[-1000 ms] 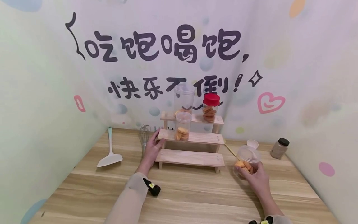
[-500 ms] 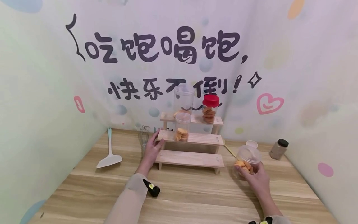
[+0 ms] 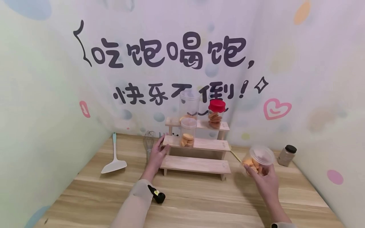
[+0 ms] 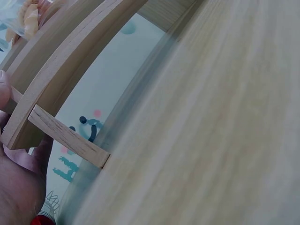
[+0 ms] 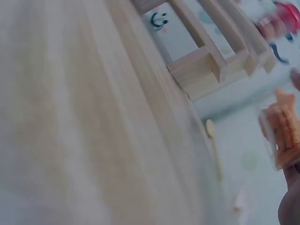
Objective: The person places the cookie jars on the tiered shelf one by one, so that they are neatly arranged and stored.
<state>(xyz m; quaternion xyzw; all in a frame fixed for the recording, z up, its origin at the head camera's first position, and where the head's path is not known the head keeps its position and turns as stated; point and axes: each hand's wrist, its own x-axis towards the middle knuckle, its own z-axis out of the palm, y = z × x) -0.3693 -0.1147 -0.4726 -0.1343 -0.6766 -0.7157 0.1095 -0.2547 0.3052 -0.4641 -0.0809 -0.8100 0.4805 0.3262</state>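
My right hand [image 3: 267, 180] grips a clear plastic jar [image 3: 260, 155] of orange biscuits, raised off the table with a shadow below it. In the right wrist view, the biscuits [image 5: 283, 126] show at the right edge, part of the hand beside them. My left hand [image 3: 157, 155] holds the left end of the middle step of a three-tier wooden shelf [image 3: 196, 165]; the left wrist view shows thumb and palm at that board end [image 4: 23, 126]. On the middle step stands a clear jar [image 3: 188, 133] of biscuits. The top step bears a taller clear jar [image 3: 189, 103] and a red-lidded biscuit jar [image 3: 216, 114].
A white spatula [image 3: 114, 164] with a pale blue handle end lies at left. Behind my left hand is a wire whisk [image 3: 149, 141]. Right of the shelf lies a thin yellowish spoon [image 5: 210, 129]. A black-lidded jar [image 3: 286, 155] stands at the back right.
My right hand has lifted the biscuit jar off the table, slightly up and right. The left hand keeps its hold on the shelf. The head view has shifted a little.
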